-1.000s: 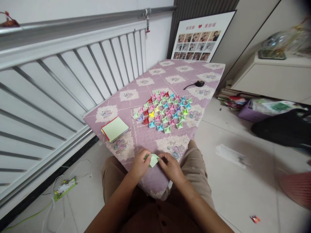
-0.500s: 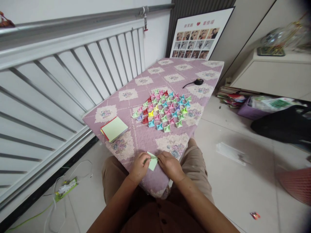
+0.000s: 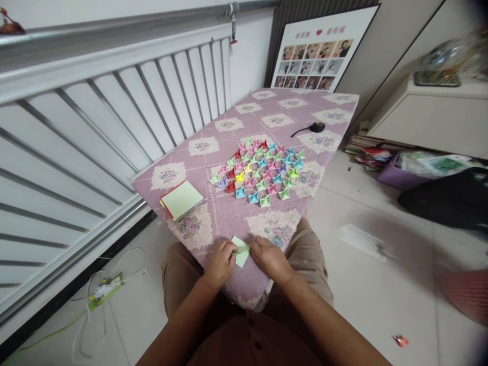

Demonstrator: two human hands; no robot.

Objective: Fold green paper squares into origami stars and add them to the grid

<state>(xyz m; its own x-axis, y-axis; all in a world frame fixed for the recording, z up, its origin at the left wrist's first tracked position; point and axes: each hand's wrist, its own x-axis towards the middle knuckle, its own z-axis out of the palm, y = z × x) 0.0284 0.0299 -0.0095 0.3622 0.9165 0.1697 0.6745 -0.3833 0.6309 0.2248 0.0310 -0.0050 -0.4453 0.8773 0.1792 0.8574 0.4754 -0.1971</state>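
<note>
A small light-green sheet of folding paper (image 3: 241,258) lies at the near corner of the cloth-covered table, with a raised flap across its middle. The fingers of my left hand (image 3: 221,262) pinch its left side. At its right side, my right hand (image 3: 269,256) grips the edge with thumb and fingertips. Beyond my hands stand rows of several small folded paper pieces (image 3: 261,186) in green, pink, red, blue and yellow. To the left lies a stack of coloured paper squares (image 3: 182,200), a pale green one on top.
A black tape measure (image 3: 317,127) lies on the far part of the purple flowered tablecloth (image 3: 229,208). A white radiator (image 3: 125,107) runs along the left side. A photo board (image 3: 324,51) leans behind the table. On the floor sits a power strip (image 3: 107,291).
The view has shifted slightly, so things appear a little to the right. Both hands keep hold of the green paper, and its middle flap shows a bit more.
</note>
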